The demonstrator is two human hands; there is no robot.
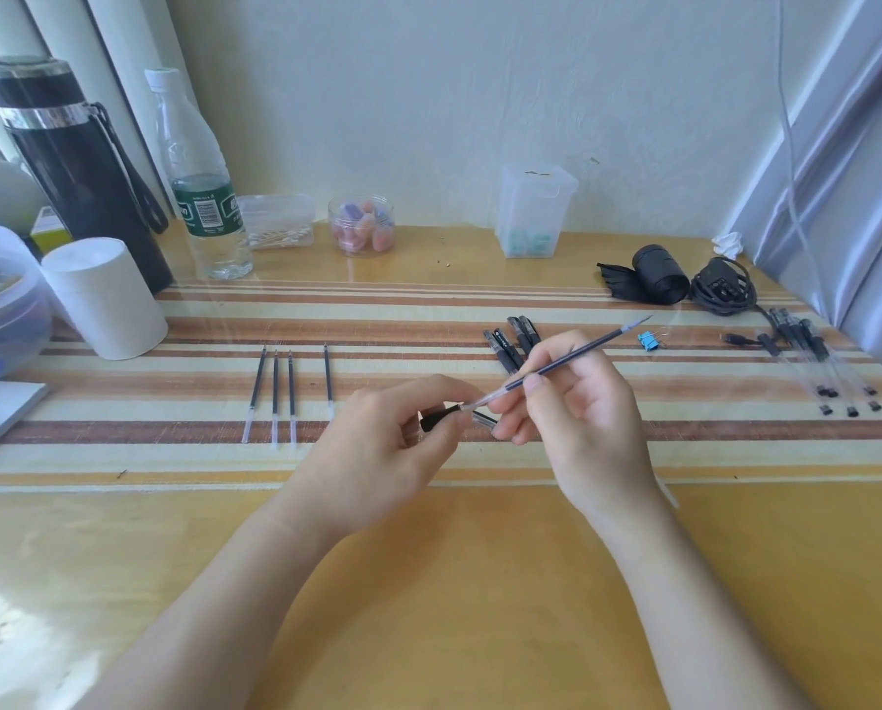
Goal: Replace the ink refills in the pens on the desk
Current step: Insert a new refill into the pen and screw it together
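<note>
A refill is held above the desk between the thumb and fingers of the right hand, which is closed around it; its tip points up and to the right, away from the person. The clear lower end of the refill meets a small black pen part, which is pinched by the fingertips of the left hand, also closed. A clear piece is seen just under the hands; what it is cannot be told.

Four more refills are laid side by side on the striped mat, to the left of the hands. Black pen caps are gathered behind the hands, and a group of clear pens is placed well to the right. A blue clip lies between these two groups.

At the back, a round clear jar is seen with pink and purple pieces inside. Beside it a low clear box holds cotton swabs. A tall clear box contains pale green things at its bottom. A plastic bottle, nearly without water, stands next to a black flask, and a white roll stands in front of them. A black cable and a black roll are lying at the right.

The desk is of yellow wood and is set against a pale wall.
</note>
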